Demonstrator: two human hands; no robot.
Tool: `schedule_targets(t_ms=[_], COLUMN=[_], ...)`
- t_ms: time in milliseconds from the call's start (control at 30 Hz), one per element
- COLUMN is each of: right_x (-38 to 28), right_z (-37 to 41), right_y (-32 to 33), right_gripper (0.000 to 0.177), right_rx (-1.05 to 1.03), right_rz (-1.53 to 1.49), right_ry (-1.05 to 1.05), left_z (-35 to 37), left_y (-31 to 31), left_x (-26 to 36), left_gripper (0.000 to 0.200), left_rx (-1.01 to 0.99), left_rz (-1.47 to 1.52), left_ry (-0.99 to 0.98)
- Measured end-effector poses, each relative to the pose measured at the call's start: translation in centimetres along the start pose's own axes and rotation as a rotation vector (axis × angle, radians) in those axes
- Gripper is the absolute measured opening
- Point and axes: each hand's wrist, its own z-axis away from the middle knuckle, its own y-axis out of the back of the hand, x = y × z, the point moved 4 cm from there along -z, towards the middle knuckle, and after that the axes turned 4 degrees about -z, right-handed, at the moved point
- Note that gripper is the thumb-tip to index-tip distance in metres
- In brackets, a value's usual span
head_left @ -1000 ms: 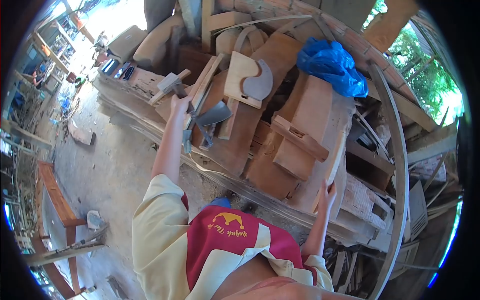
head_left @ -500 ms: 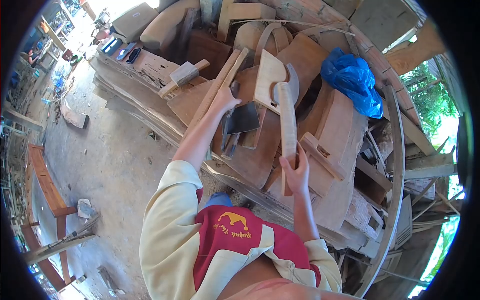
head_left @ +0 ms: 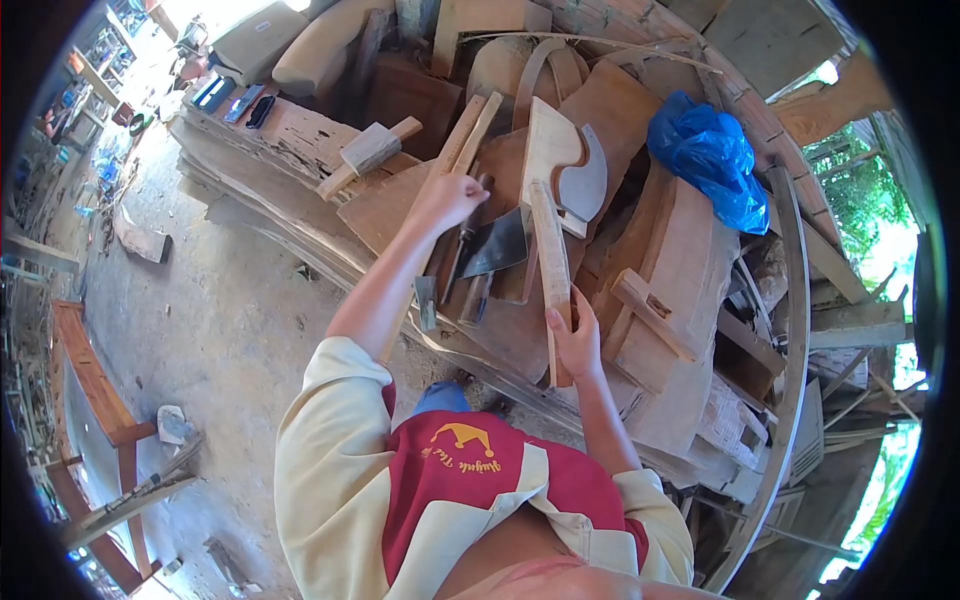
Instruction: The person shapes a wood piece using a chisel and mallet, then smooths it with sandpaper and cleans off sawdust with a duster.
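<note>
My left hand [head_left: 452,203] is closed in a fist around a slim dark-handled tool [head_left: 466,237] with a thin shaft slanting down. A dark square-ended metal blade [head_left: 497,246] lies just right of it, and a small grey flat-ended piece [head_left: 427,302] is below. My right hand [head_left: 577,340] grips the lower end of a long pale wooden strip [head_left: 552,262], thumb on the near side. The strip's upper end overlaps a cut-out wooden board [head_left: 545,150]. Beside that board is a curved grey template [head_left: 584,185].
Stacked slabs [head_left: 270,225] form the work surface. On it are a wooden mallet [head_left: 370,148], long wooden pieces [head_left: 468,135], a notched block [head_left: 650,310] and a blue plastic bag [head_left: 708,162]. A wooden frame [head_left: 95,370] stands on the floor at left.
My right hand and the wooden strip have shifted left and slightly down. My left hand has turned with the slim tool, and the square-ended blade has changed its angle.
</note>
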Motion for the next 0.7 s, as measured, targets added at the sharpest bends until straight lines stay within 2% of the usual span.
schedule_targets(t_ms=[67, 133, 200, 267, 300, 333, 367, 400, 433, 467, 500, 533, 600, 633, 700], right_x=[1.7, 1.8, 0.6, 2.0, 2.0, 1.5, 0.7, -0.3, -1.7, -2.1, -1.3, -1.4, -1.9, -1.5, -1.2], right_z=[-0.2, 0.2, 0.8, 0.8, 0.9, 0.9, 1.0, 1.1, 1.3, 1.8, 1.8, 2.0, 1.8, 1.8, 2.1], right_y=[-0.2, -0.5, -1.5, -2.3, -2.3, -2.6, -2.4, -1.2, -0.8, -0.4, 0.8, 2.2, 6.6, 8.7, 13.4], right_gripper=[0.057, 0.054, 0.05, 0.048, 0.048, 0.048, 0.049, 0.049, 0.047, 0.046, 0.044, 0.044, 0.043, 0.043, 0.052], right_rx=[0.021, 0.068, 0.057, 0.099, 0.147, 0.12, 0.085, 0.113, -0.09, -0.295, -0.231, -0.215, 0.048, 0.062, 0.391], right_rz=[-0.007, -0.016, 0.025, -0.067, -0.067, -0.039, -0.01, -0.01, 0.031, 0.068, 0.125, 0.121, 0.4, 0.399, 0.764], right_ry=[0.002, 0.001, -0.021, 0.056, 0.049, 0.133, 0.218, 0.217, 0.044, -0.124, 0.041, 0.05, 0.114, 0.119, 0.419], left_z=[0.9, 2.4, 4.3, 7.3, 8.8, 9.4, 9.8, 10.0, 9.9, 9.8, 10.1, 10.5, 11.4, 12.2, 14.0], left_y=[0.7, -0.4, -3.2, -4.8, -6.2, -6.8, -6.9, -6.9, -8.0, -8.5, -8.8, -9.0, -9.0, -8.7, -8.5], left_x=[-0.5, -0.4, 0.7, 4.9, 6.1, 7.1, 7.8, 8.1, 7.4, 7.0, 6.5, 6.2, 6.1, 6.2, 5.4], left_gripper=[0.033, 0.037, 0.041, 0.044, 0.044, 0.044, 0.041, 0.039, 0.035, 0.035, 0.034, 0.033, 0.03, 0.027, 0.025], left_rx=[0.057, 0.017, -0.157, -0.376, -0.564, -0.602, -0.545, -0.48, -0.501, -0.515, -0.546, -0.575, -0.566, -0.539, -0.511], left_rz=[0.108, 0.397, 0.597, 0.616, 0.82, 0.811, 0.801, 0.788, 0.93, 0.917, 0.939, 0.961, 0.891, 0.873, 0.85], left_ry=[-0.022, 0.05, 0.134, 0.143, 0.179, 0.164, 0.219, 0.272, 0.288, 0.273, 0.29, 0.31, 0.32, 0.359, 0.392])
